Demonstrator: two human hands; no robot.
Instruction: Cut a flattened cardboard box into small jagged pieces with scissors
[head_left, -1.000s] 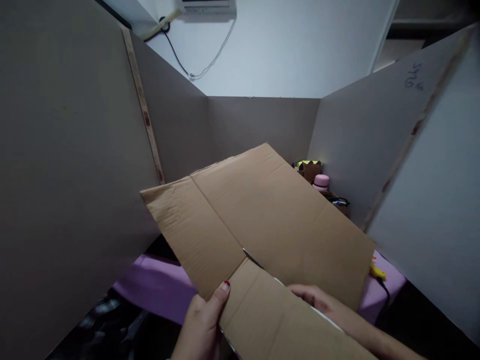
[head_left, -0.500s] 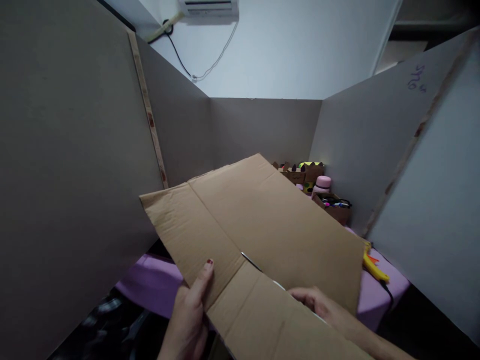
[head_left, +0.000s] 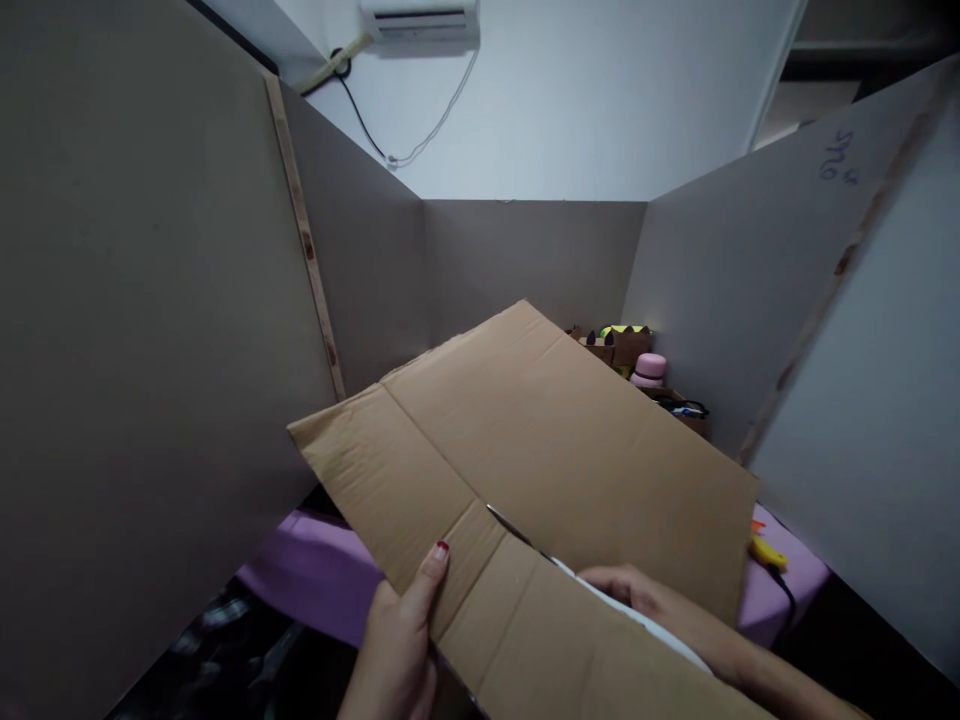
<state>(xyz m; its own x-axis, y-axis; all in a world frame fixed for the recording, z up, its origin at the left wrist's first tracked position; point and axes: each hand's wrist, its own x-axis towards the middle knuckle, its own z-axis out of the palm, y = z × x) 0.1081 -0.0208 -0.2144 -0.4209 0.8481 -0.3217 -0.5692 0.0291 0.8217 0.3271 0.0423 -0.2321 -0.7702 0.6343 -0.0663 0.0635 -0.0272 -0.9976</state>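
Note:
A large sheet of brown cardboard (head_left: 555, 440), creased and tilted, fills the middle of the view. My left hand (head_left: 397, 640) grips its near left edge, thumb on top and fingers underneath. A long slit separates the near flap (head_left: 555, 640) from the main panel, with a white edge showing along it. My right hand (head_left: 634, 590) is at this slit, its curled fingers partly hidden behind the flap. A thin dark sliver like a blade (head_left: 510, 525) shows at the slit's far end; what the right hand grips is hidden.
Behind the cardboard are a pink-capped bottle (head_left: 649, 368), a box of small items (head_left: 684, 408) and brown cardboard pieces with spiky tops (head_left: 630, 345). A yellow corded tool (head_left: 769, 553) lies on the pink-covered table (head_left: 315, 570). Grey partitions (head_left: 536, 250) enclose three sides.
The cardboard has shifted slightly right, covering more of the yellow tool and the box. The slit gapes wider, showing more white edge. My left thumb sits a little further right and lower.

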